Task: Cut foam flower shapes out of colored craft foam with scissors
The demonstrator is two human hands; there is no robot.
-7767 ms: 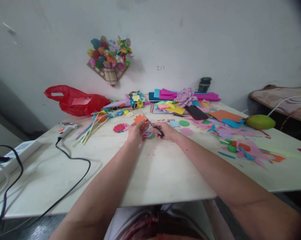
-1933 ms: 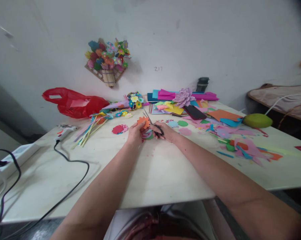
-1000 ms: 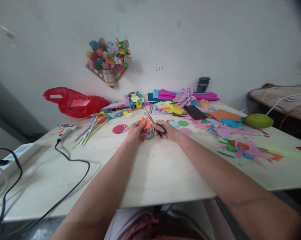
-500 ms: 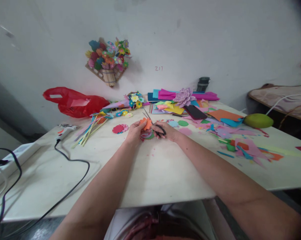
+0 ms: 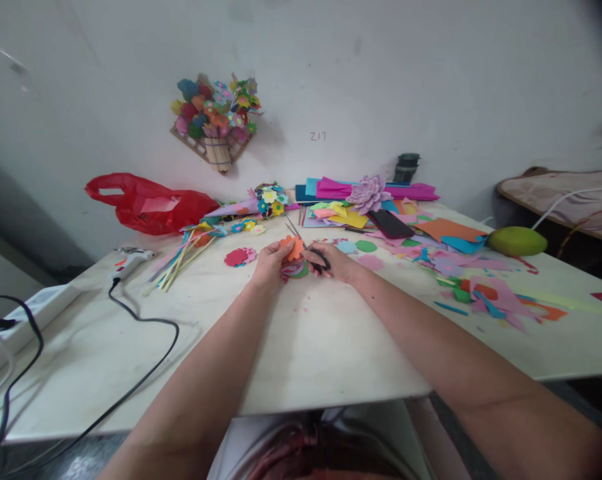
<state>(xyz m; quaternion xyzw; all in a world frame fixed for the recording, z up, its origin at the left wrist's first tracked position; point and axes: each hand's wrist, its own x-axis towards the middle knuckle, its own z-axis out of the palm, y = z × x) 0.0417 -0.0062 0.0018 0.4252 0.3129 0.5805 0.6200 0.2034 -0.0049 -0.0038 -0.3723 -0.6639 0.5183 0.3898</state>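
Note:
My left hand (image 5: 269, 261) pinches an orange paper flower cutout (image 5: 295, 247) above the table's middle. My right hand (image 5: 337, 261) grips black-handled scissors (image 5: 308, 250), whose blades point up and left across the flower's edge. Under both hands lies a small pile of cut paper circles (image 5: 297, 270) in pink, green and red. A red and pink flower cutout (image 5: 239, 257) lies on the table to the left of my left hand.
Coloured paper sheets and scraps (image 5: 461, 267) cover the right and far side. A phone (image 5: 389, 224), a purple paper flower (image 5: 368, 193), paper sticks (image 5: 181, 257), a red plastic bag (image 5: 151, 203), a glue gun (image 5: 131, 258) with black cord (image 5: 145, 320) and a green object (image 5: 517, 241) lie around.
The orange flower has been turned and shifted slightly right in my left hand while the scissors cut along its edge. Both hands stay at the same spot.

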